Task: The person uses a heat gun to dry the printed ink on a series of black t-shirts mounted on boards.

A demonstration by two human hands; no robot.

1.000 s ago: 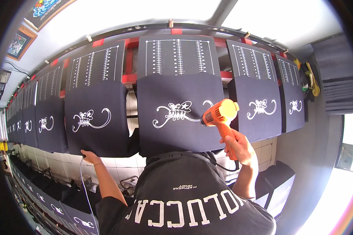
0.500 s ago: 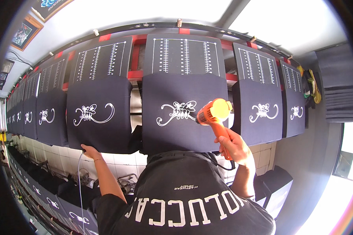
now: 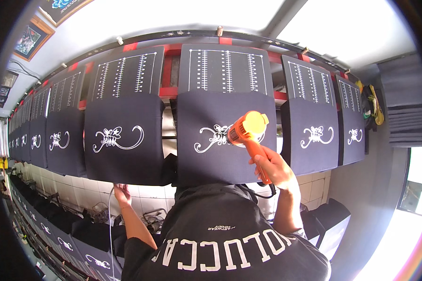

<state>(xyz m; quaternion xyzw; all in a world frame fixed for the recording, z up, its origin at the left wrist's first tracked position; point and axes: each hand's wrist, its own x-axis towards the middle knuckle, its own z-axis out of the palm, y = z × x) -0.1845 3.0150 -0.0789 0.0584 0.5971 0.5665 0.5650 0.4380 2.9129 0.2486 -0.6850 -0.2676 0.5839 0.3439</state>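
Observation:
My right hand (image 3: 276,171) is wrapped round the handle of an orange heat gun (image 3: 252,129). Its nozzle points left, over the white line print (image 3: 215,136) on a dark shirt (image 3: 225,164) stretched on the middle board. The gun covers part of that print. My left hand (image 3: 122,194) is at the front edge of the neighbouring dark shirt (image 3: 122,165), its fingers curled and partly hidden at that edge. A thin white cable (image 3: 110,210) hangs right beside those fingers; whether they grip it is unclear.
Black boards with white ruled scales (image 3: 227,70) stand in a row on a red frame (image 3: 172,65). A dark rail (image 3: 192,33) runs behind them. More printed shirts lie on a second row (image 3: 65,243) at lower left. A black cord (image 3: 267,194) trails from the heat gun.
The heat gun has moved slightly left and up over the print, now covering its right part. My left hand has shifted right and down along the neighbouring shirt's edge. The view has shifted slightly.

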